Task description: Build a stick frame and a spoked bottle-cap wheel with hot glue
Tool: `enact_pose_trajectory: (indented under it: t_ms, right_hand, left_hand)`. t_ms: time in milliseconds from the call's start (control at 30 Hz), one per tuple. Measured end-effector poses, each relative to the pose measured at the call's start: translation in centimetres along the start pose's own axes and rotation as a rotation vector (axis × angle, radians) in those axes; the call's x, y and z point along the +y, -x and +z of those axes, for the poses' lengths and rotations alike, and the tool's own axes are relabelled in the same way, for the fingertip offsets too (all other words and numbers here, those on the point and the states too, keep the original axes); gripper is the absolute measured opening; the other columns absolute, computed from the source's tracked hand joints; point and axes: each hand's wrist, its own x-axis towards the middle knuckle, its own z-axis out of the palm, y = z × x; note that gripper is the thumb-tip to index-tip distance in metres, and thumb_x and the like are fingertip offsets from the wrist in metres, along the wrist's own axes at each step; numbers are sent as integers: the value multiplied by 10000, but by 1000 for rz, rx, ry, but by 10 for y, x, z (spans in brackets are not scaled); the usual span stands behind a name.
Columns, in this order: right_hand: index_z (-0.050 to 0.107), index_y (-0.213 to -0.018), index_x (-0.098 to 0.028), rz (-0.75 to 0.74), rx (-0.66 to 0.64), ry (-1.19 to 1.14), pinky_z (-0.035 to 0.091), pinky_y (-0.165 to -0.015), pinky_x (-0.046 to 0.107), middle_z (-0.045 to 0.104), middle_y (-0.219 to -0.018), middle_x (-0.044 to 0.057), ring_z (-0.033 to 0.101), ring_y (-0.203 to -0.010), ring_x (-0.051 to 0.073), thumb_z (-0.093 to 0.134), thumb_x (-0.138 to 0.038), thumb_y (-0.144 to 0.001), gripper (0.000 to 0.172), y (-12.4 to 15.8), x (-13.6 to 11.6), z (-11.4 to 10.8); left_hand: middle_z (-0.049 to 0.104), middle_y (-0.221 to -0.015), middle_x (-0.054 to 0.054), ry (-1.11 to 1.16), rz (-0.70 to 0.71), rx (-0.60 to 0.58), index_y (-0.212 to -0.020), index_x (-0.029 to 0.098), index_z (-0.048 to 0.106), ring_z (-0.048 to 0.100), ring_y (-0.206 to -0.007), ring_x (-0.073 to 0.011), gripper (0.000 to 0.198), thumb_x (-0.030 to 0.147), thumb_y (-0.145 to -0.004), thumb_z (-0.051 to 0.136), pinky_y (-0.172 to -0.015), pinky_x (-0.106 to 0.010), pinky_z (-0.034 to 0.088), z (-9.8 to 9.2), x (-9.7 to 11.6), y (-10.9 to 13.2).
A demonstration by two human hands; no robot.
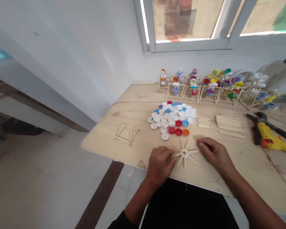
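A spoked wheel of thin wooden sticks lies on the wooden table near its front edge, its sticks fanning out from a small white round hub. My left hand is curled at the wheel's left side, with the fingertips on the end of a left stick. To the right of the wheel, my right hand rests on the table, apart from the sticks. Its thumb and index finger are pressed together; anything between them is too small to make out. Beyond the wheel lie many bottle caps, mostly white, with some red, blue and orange.
A square stick frame lies at left. Short sticks and longer sticks are piled right of the caps. A yellow glue gun and dark-handled pliers lie far right. Several cap-and-stick models line the wall.
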Motion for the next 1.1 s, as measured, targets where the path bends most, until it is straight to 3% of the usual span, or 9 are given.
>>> enact_pose_trajectory:
  t_ms: [300,833,967,1100]
  right_hand:
    - [709,-915,-208,38,20,-39,540,-755,331,722,-1000,70,675,-873,202,537,-409,-843,274,0,-7,0]
    - [724,-880,-197,129,62,-83,522,-655,306,736,-908,65,660,-752,181,555,-429,-813,295,-1,-12,-2]
    - [727,-876,-199,128,72,-84,530,-706,322,734,-951,70,668,-812,196,557,-434,-814,297,0,-11,-2]
    - [728,-876,-197,138,64,-85,533,-694,324,735,-944,69,669,-805,201,556,-443,-805,308,0,-9,-1]
  left_hand:
    - [673,-774,-16,29,19,-87,-854,221,698,595,-789,-182,113,192,-854,588,-768,-352,416,1,2,-13]
    - [658,-780,-30,80,16,-72,-899,209,697,589,-808,-194,116,193,-837,600,-797,-374,425,6,0,-14]
    - [651,-777,-30,122,15,-5,-859,210,677,595,-801,-189,104,224,-852,575,-788,-362,446,6,-3,-12]
    - [649,-816,-39,58,-91,202,-851,200,628,602,-821,-193,92,215,-856,538,-800,-360,468,5,-14,-14]
